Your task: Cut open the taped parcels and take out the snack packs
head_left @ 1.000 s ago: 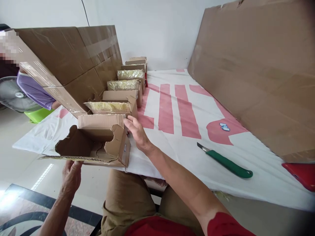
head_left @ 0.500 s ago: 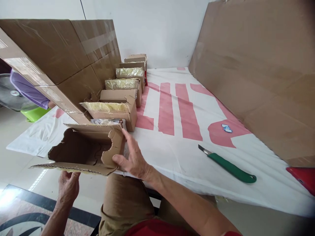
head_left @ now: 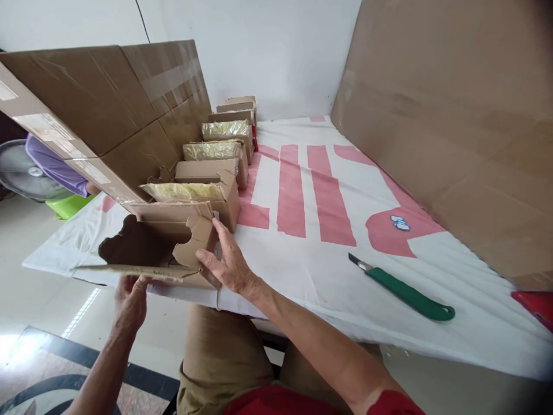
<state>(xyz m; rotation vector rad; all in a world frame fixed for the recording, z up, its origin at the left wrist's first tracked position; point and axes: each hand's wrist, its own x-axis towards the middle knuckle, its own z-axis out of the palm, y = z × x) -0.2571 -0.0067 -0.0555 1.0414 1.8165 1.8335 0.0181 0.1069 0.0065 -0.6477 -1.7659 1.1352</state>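
Observation:
An open brown cardboard box (head_left: 151, 245) with torn flaps rests at the near left edge of the cloth-covered table (head_left: 302, 271). My left hand (head_left: 129, 300) grips its near flap from below. My right hand (head_left: 227, 262) presses on the box's right side, thumb against the side flap. Behind it stands a row of several small cardboard boxes (head_left: 216, 155), some topped with yellowish plastic wrap. A green-handled utility knife (head_left: 406, 291) lies on the cloth to my right, away from both hands.
Large flat cardboard sheets lean at the left (head_left: 108, 109) and at the right (head_left: 453, 115). A red object (head_left: 536, 305) lies at the far right edge. A fan (head_left: 21, 173), a green stool (head_left: 69, 204) and a person's purple sleeve (head_left: 52, 164) show at the far left.
The box tipped toward me, then settled lower on the table edge. My right hand slid from the box's far corner to its right side. My left hand closed on the near flap.

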